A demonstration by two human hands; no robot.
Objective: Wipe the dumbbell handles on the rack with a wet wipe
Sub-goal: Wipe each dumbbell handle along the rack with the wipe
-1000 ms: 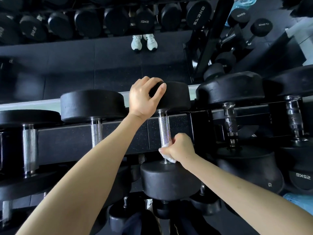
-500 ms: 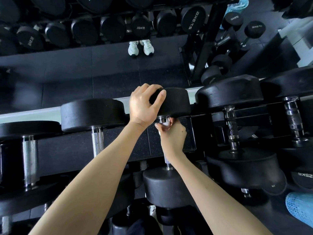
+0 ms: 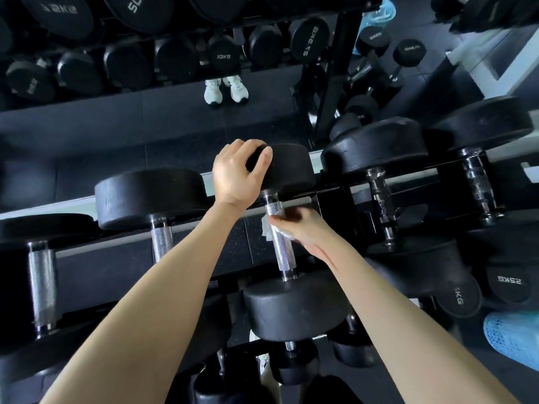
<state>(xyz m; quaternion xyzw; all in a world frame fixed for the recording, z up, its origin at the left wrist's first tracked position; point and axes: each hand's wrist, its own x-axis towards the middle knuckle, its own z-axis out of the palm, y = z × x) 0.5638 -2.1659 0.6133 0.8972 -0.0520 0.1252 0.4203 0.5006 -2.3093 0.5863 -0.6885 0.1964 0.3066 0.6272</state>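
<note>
Dumbbell handle (image 3: 282, 252): your right hand (image 3: 304, 227) wraps its far part, pressing the wet wipe (image 3: 266, 230) against it (hand blurred). Your left hand (image 3: 236, 176) grips the far head (image 3: 291, 167), fingers curled.

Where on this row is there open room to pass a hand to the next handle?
Widest free patch: the rack panel between the far-left handle and the second handle. Between the second handle and the wiped handle, the forearm of the left hand crosses. Right of the right hand, with its wet wipe, dumbbell heads crowd close.
</note>
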